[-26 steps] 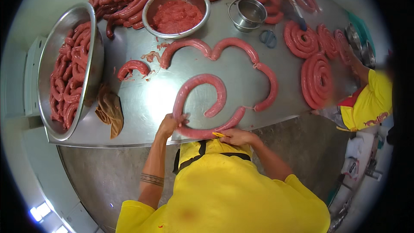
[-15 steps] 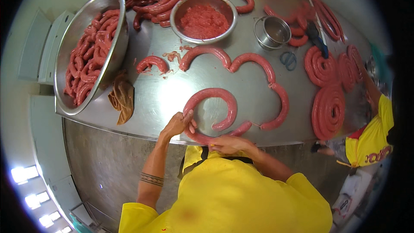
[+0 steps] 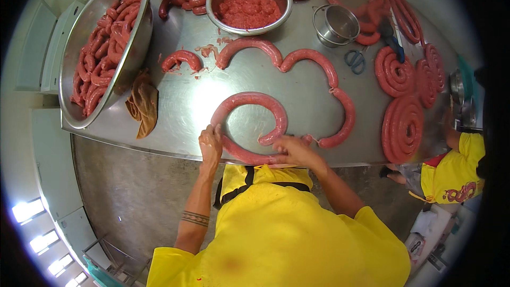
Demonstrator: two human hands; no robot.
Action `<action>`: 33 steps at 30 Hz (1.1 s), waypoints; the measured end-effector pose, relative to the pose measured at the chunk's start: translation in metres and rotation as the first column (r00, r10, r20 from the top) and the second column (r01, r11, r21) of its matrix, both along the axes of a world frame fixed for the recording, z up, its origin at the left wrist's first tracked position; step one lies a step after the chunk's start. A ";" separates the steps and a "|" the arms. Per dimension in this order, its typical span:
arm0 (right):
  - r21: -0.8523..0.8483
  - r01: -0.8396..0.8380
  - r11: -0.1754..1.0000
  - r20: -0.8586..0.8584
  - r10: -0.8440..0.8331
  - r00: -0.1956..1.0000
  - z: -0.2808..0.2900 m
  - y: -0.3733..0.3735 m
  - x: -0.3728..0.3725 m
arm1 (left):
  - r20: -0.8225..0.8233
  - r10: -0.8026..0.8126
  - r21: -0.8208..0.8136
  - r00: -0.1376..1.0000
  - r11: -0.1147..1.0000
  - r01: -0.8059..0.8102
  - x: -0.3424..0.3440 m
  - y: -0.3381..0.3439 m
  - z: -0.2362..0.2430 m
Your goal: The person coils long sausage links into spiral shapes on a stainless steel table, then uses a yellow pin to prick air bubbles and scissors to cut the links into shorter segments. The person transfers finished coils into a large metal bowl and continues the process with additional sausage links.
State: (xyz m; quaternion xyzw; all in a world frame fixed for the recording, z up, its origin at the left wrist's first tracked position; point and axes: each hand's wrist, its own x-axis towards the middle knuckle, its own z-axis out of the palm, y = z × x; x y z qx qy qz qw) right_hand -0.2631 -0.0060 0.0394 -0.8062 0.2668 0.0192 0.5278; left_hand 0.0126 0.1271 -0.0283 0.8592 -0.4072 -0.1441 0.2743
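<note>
The long red sausage rope point(image 3: 249, 122) lies curled at the near edge of the steel table point(image 3: 175, 101), its free stretch running left to right between the hands; the left hand point(image 3: 210, 144) grips the left bend; the right hand point(image 3: 291, 150), clenched on the strand, sits nearer the links trailing far right.

steel table point(image 3: 175, 101), grey concrete floor point(image 3: 133, 196), bright windows point(image 3: 32, 218) lower left
</note>
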 end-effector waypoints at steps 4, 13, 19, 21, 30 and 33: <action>-0.170 -0.193 0.966 -0.102 0.178 0.979 -0.004 0.029 -0.018 | 0.000 -0.019 0.026 1.000 0.999 0.019 0.005 -0.006 0.003; -0.334 -0.398 0.855 -0.190 0.352 0.916 -0.012 0.035 -0.015 | -0.676 0.207 0.385 0.708 0.918 0.099 0.007 -0.021 0.007; -0.269 -0.188 0.945 -0.062 0.177 0.982 -0.013 0.041 -0.005 | -0.227 -0.151 0.162 0.962 0.968 0.191 0.009 -0.024 0.015; -0.080 -0.045 0.996 0.015 0.046 0.999 0.000 0.038 -0.004 | -0.769 -0.008 0.040 0.639 0.997 0.061 0.016 -0.024 0.015; 0.392 -0.246 0.887 0.263 0.148 0.953 0.039 0.045 0.113 | -0.990 -0.092 -0.122 0.110 0.944 -0.307 0.006 -0.021 0.037; 0.477 -0.097 0.874 0.223 -0.013 0.975 0.026 0.019 0.180 | -0.982 -0.071 0.045 -0.173 0.810 -0.585 -0.003 -0.016 0.049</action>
